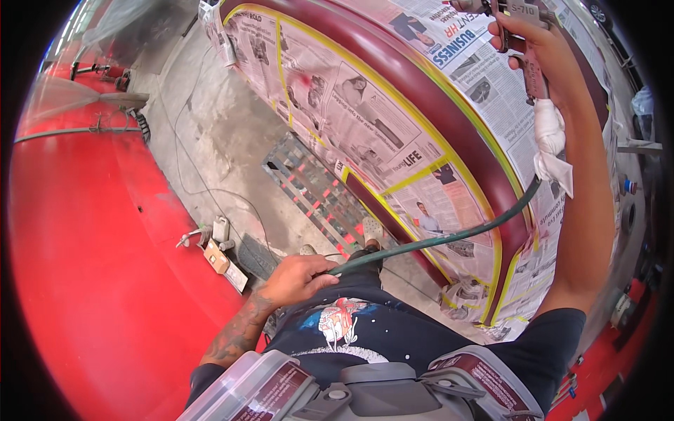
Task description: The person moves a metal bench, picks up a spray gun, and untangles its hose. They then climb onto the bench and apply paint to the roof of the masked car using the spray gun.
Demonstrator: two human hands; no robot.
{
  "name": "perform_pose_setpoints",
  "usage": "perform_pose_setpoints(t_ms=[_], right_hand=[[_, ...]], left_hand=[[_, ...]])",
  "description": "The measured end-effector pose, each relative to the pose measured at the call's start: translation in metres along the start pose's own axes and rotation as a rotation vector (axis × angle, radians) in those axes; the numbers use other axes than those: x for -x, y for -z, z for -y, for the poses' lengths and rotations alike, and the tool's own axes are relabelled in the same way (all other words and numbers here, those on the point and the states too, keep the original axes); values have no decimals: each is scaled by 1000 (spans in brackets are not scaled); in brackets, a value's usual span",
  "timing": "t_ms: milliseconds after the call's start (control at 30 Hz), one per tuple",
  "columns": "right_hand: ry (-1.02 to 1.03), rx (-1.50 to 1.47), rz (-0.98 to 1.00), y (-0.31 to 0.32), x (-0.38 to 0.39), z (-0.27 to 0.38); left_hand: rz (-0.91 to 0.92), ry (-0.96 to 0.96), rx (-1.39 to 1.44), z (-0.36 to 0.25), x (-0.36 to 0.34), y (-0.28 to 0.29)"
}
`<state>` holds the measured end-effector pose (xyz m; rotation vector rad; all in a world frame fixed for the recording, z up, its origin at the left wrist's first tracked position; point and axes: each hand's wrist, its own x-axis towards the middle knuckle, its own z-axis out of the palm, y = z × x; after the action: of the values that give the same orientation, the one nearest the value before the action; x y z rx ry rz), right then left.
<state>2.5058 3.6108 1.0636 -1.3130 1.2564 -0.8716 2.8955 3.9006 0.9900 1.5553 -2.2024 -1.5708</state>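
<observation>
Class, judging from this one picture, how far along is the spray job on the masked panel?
Done: newspaper masking and yellow tape surround the dark red strip, which already looks coated. In hand: right hand holds the spray gun; left hand holds the green hose. Left: unmasking.

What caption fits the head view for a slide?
Right hand holds a spray gun over a newspaper-masked maroon panel; left hand holds the green hose.

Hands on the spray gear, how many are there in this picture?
2. The right hand grips the spray gun raised at top right. The left hand holds the green air hose low by the waist. No other hands show.
</observation>
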Motion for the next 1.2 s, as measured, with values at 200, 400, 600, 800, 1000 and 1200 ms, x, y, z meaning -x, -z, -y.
perform_pose_setpoints(t_ms=[200,400,600,800,1000,1200], right_hand=[[41,-191,-173,-45,-37,27],[99,-216,-118,-60,-60,37],[87,-161,-99,-73,-83,41],[182,-248,-70,-85,-87,50],[57,-184,-156,-54,-39,37],[42,-19,-142,1,76,19]], left_hand=[[-117,51,63,2,15,5],[-205,71,105,6,29,2],[-233,83,111,7,34,2],[-240,124,135,8,42,0],[-209,37,101,5,35,-6],[-13,-83,-6,-12,16,-15]])
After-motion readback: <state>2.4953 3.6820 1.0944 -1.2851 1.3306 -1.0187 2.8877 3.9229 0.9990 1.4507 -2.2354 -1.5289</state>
